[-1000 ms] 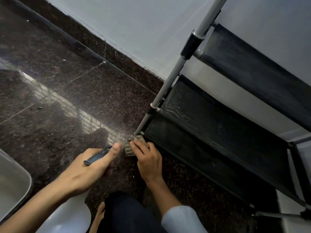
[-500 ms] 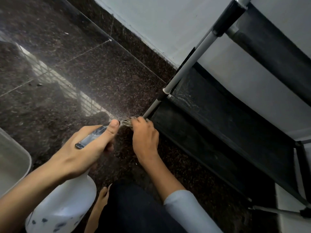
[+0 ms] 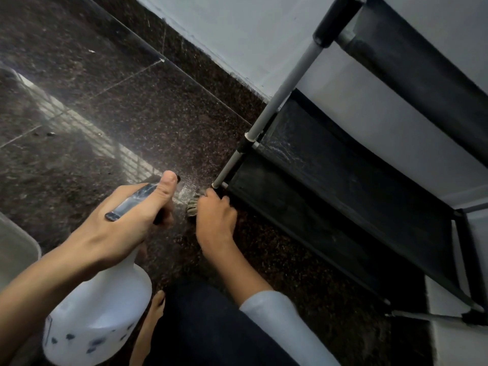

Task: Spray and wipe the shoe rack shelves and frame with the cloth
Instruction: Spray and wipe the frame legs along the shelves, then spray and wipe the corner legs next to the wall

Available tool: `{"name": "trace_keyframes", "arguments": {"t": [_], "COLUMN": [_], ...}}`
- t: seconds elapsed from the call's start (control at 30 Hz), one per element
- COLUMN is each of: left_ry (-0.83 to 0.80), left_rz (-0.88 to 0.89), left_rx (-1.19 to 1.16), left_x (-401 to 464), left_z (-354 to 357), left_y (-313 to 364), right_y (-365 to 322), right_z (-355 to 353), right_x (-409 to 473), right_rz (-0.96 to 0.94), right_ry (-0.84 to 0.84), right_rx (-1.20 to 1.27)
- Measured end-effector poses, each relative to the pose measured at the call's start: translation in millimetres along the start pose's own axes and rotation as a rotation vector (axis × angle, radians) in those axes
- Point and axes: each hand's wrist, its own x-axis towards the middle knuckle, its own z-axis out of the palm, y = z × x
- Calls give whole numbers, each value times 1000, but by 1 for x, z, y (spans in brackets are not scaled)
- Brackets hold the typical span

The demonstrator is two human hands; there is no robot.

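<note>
The shoe rack (image 3: 330,186) stands against the white wall at the right, with black fabric shelves and a grey metal front post (image 3: 284,91). My right hand (image 3: 215,220) grips a crumpled grey cloth (image 3: 192,206) and holds it against the foot of that post, at floor level. My left hand (image 3: 124,223) holds the white spray bottle (image 3: 103,313) by its dark blue head, thumb on top, nozzle pointing at the post's foot. Fine droplets glisten on the floor between nozzle and post. Most of the cloth is hidden under my fingers.
Dark speckled stone floor (image 3: 132,114) spreads to the left, with a bright window reflection. A pale plastic tub (image 3: 15,249) sits at the left edge. My bare foot (image 3: 150,320) and dark trouser leg (image 3: 211,331) fill the bottom centre. The rack's right leg (image 3: 422,315) lies low right.
The view has shifted so the rack sits further right and more of the spray bottle shows. My right hand stays with the cloth at the post's foot; my left hand stays beside it on the bottle's head.
</note>
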Motion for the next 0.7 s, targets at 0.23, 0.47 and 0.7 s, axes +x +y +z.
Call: {"name": "trace_keyframes", "arguments": {"t": [0.23, 0.47, 0.7], "left_ry": [24, -31, -89], "left_rz": [64, 34, 102], "left_rx": [28, 16, 0], "left_x": [3, -9, -25], "left_z": [10, 12, 10], "left_y": [23, 52, 92], "right_y": [10, -18, 33], "right_z": [-12, -7, -15], "right_x": [-3, 13, -12], "right_rz": [-242, 13, 27], "right_ry": [192, -29, -169], "right_rx": [-147, -106, -66]}}
